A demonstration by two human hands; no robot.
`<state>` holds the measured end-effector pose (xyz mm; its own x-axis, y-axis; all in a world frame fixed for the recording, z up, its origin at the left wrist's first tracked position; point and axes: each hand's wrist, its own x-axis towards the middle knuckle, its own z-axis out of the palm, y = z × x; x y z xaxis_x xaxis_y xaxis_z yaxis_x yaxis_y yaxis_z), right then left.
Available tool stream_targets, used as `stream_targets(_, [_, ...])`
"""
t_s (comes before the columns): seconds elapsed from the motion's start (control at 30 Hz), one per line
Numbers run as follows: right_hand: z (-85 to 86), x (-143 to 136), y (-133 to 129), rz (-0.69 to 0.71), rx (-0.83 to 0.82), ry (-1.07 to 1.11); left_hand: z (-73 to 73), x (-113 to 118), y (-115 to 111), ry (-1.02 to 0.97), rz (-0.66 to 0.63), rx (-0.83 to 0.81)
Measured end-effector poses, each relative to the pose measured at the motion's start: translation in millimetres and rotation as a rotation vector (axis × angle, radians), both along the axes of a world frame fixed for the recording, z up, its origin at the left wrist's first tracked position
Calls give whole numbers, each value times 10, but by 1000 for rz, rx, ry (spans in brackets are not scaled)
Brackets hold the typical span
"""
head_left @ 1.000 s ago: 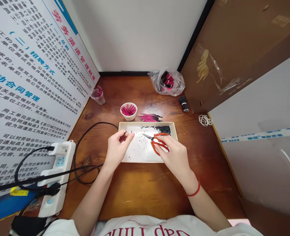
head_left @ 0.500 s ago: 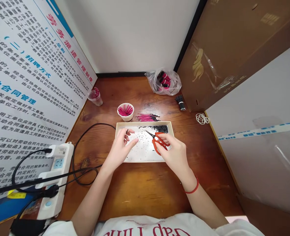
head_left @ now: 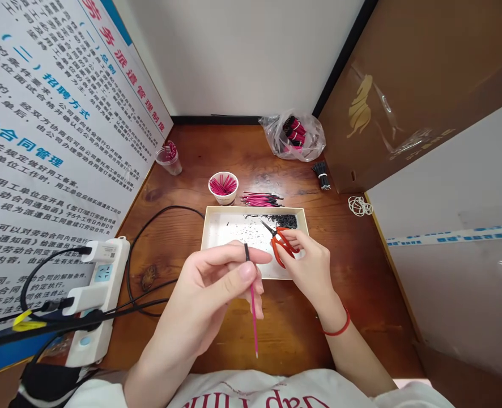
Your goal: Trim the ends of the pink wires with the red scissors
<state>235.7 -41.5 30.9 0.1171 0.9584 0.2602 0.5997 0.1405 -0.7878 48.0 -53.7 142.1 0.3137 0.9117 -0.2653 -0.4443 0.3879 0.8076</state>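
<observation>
Between the thumb and fingers of my left hand (head_left: pixel 221 289) is a thin pink wire (head_left: pixel 254 323) with a black sleeve at its upper end; its pale tip points down toward me. My right hand (head_left: pixel 313 263) grips red-handled scissors (head_left: pixel 281 247), their dark pointed blades aimed up and left over a shallow pale box (head_left: pixel 221 211). A heap of short black pieces (head_left: pixel 285 220) fills the box's far right corner, and small bits are scattered across its white floor. Just behind the box lies a row of pink and black wires (head_left: pixel 262 199).
A paper cup (head_left: pixel 224 195) of pink wires stands behind the box, and a clear plastic cup (head_left: pixel 170 161) farther left. Toward the back right are a plastic bag (head_left: pixel 314 144) of bundles, a black wire bundle (head_left: pixel 321 175) and white cord (head_left: pixel 360 206). A power strip (head_left: pixel 106 294) and cables lie left.
My left hand has come up closer to the camera, and the pink wire in it now shows clearly. The right hand keeps the scissors over the box. The view has shifted slightly.
</observation>
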Motion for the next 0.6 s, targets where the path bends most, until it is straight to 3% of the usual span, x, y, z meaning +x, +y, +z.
stream_targets(0.6, [13, 2, 14, 6, 26, -29, 42, -30, -7, -2, 27, 24])
